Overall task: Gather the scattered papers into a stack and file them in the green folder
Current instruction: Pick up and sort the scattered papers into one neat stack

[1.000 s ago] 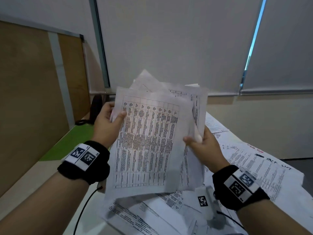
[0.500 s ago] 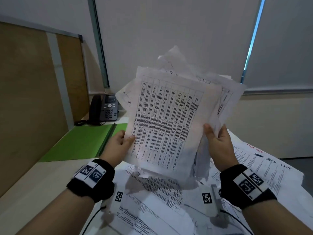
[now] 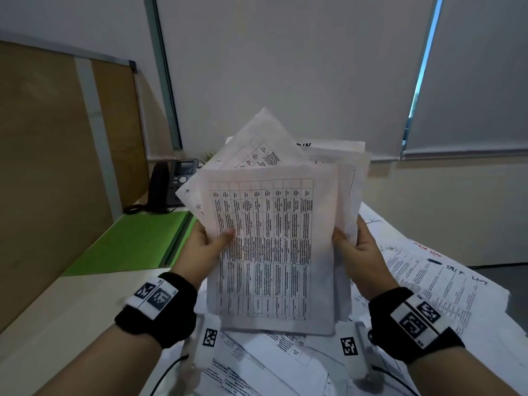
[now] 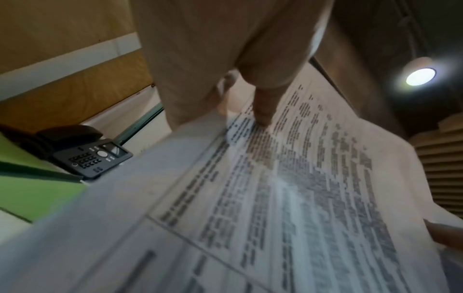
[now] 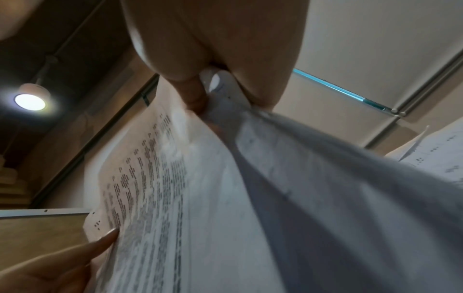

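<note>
I hold an uneven bundle of printed papers (image 3: 271,241) upright above the desk, a table-printed sheet facing me. My left hand (image 3: 205,247) grips its left edge, thumb on the front sheet (image 4: 288,178). My right hand (image 3: 354,250) pinches the right edge, thumb in front, fingers behind (image 5: 200,103). Several sheets at the back stick out crookedly at the top. The green folder (image 3: 137,241) lies open on the desk to the left, also in the left wrist view (image 4: 30,190). More loose papers (image 3: 428,281) lie spread on the desk below and to the right.
A black desk phone (image 3: 174,184) stands behind the folder, its cord trailing left. A brown partition panel (image 3: 51,167) walls the desk's left side. Closed blinds (image 3: 285,67) hang behind. Bare desk (image 3: 57,324) shows at lower left.
Both hands have lowered the bundle and turned it from tilted right to nearly upright. The left hand has moved up the left edge a little.
</note>
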